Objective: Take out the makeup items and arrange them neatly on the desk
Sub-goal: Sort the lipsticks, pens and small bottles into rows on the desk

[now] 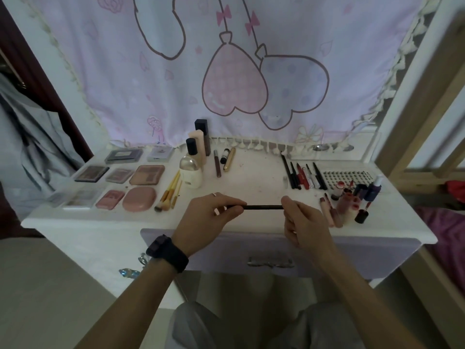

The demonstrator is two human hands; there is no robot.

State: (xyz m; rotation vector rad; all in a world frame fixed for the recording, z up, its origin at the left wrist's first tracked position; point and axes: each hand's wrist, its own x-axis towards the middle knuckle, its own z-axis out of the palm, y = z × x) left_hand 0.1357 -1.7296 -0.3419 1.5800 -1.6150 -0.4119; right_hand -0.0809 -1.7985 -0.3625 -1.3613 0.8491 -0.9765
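While both hands hover over the front edge of the desk [251,177], the left hand [208,217] pinches one end of a slim black pencil [263,207] between thumb and curled fingers. The right hand [304,222] pinches the other end the same way. The pencil's long axis runs level from 9 o'clock to 3 o'clock. Both ends are hidden in the fingers, so its tip cannot be told. A dark watch [167,253] sits on the left wrist. At 10 o'clock from the pencil lie makeup brushes [169,192], with flat palettes [141,182] further out at 9 o'clock. At 1 o'clock a row of liner pens [304,176] lies side by side, and at 3 o'clock stand lip tubes [342,205]. At 11 o'clock stand bottles [198,147].
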